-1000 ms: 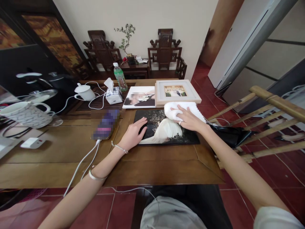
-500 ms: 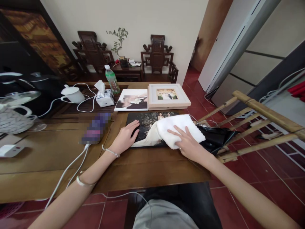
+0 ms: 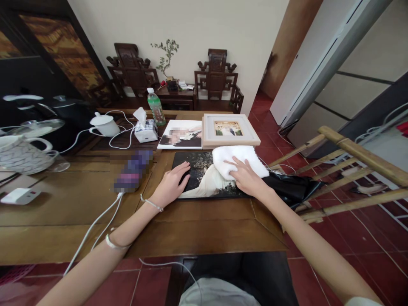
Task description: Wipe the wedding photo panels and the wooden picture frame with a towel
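A dark photo panel, printed with a pale gown, lies flat near the table's front edge. My left hand rests on its left end, fingers stretched out and holding nothing. On the panel's upper right part sits a folded white towel, which covers the print beneath it. My right hand has hold of this towel from above, its fingers pressed into the cloth. Just behind the panel are a white photo board and a light wooden picture frame.
On the wooden table to my left are a phone on a white cable, a tissue box, a green-labelled bottle and a lidded white cup. Black plastic and a bamboo rack stand at the right.
My right hand has pushed the white towel toward the panel's far edge, baring more of the gown and the front edge. My left hand stays on the panel. The view has shifted slightly.
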Demonstrator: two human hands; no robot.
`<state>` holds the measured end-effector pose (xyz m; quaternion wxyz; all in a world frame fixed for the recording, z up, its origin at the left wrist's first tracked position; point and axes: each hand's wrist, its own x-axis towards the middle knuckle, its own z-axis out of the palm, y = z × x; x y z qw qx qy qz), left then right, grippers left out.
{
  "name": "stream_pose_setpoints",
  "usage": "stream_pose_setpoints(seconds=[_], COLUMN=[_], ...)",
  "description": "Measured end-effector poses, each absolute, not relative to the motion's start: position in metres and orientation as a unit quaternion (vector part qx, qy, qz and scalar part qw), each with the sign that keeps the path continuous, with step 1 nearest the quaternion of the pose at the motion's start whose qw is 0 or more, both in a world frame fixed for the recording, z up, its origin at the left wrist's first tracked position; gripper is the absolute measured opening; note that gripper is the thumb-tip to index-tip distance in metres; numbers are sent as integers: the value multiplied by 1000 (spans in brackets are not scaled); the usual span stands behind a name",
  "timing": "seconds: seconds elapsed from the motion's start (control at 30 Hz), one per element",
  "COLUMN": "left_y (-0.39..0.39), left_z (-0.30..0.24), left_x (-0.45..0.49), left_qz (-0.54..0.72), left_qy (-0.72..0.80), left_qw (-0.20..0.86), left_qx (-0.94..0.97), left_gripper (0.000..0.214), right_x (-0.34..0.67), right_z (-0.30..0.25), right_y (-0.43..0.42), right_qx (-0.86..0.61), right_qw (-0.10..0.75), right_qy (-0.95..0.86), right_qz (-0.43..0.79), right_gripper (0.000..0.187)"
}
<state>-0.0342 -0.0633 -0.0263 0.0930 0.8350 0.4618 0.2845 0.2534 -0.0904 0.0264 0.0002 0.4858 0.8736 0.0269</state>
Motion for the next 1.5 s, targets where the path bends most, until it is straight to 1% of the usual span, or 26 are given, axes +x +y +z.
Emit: stream_pose_setpoints(seconds=[0.2, 0.3, 0.4, 0.53, 0.67, 0.77, 0.9, 1.07, 1.2, 1.3, 1.4, 1.5], left_y=[-63, -63, -63, -62, -60, -61, -62, -62, -61, -62, -62, -62], left_z=[-26, -25, -25, -25, -25, -24, -23, -24, -25, -24, -24, -24], left_x=[-34, -34, -35, -36, -37, -37, -36, -35, -34, -35, -35, -36], left_qz=[278, 274, 276, 274, 264, 258, 260, 263, 265, 261, 257, 255], left_qy=[462, 463, 460, 450, 445, 443, 446, 453, 457, 460, 463, 462], left_qw=[99, 95, 92, 87, 80, 82, 88, 93, 96, 98, 106, 112], left_qx=[836, 838, 839, 846, 852, 854, 852, 847, 844, 843, 842, 842], left_gripper=[36, 36, 36, 37, 38, 38, 38, 37, 37, 38, 41, 44], right_x=[253, 255, 259, 262, 265, 267, 265, 258, 253, 249, 243, 236], right_z=[25, 27, 31, 39, 45, 46, 38, 26, 27, 30, 34, 40], right_y=[-170, -188, -172, -120, -70, -51, -69, -137, -171, -162, -131, -95], right_qx=[468, 465, 474, 513, 537, 539, 530, 500, 477, 470, 479, 495], right_qw=[10, 5, -14, -35, -30, -26, -35, -48, -33, -36, -42, -33], right_qy=[884, 885, 879, 857, 843, 842, 847, 865, 878, 880, 875, 867], right_qz=[-16, -35, -46, -31, -16, -9, 0, -19, -38, -47, -51, -34], right_gripper=[42, 39, 41, 43, 44, 40, 42, 44, 40, 42, 47, 46])
